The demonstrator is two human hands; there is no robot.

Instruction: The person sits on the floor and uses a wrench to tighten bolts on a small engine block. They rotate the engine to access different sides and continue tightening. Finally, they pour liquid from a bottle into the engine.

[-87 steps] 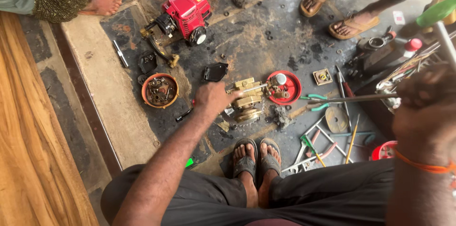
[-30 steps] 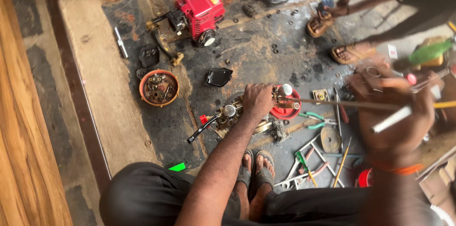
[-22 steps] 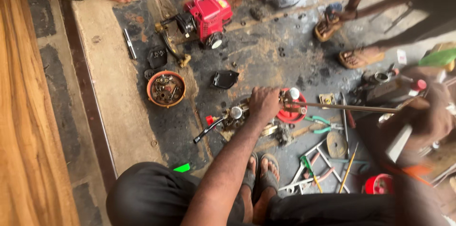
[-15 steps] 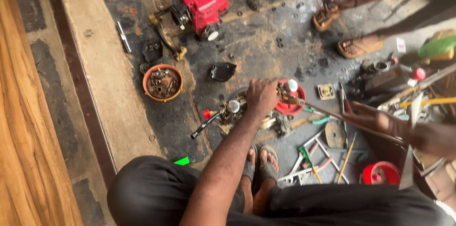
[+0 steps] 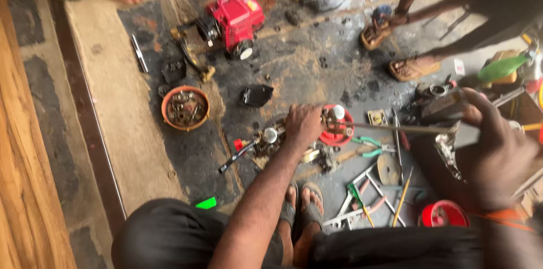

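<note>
Head view: left hand [image 5: 302,125] is gripping a small metal engine part [image 5: 331,125] over the floor [image 5: 294,60]; right hand [image 5: 498,144] is holding a long rod [image 5: 396,129].

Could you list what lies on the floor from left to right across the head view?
Orange bowl of parts → red engine → black part → left hand → red dish → green pliers → right hand.

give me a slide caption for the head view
Left hand steadies a small metal part while right hand holds a long rod above the oily floor.
</note>
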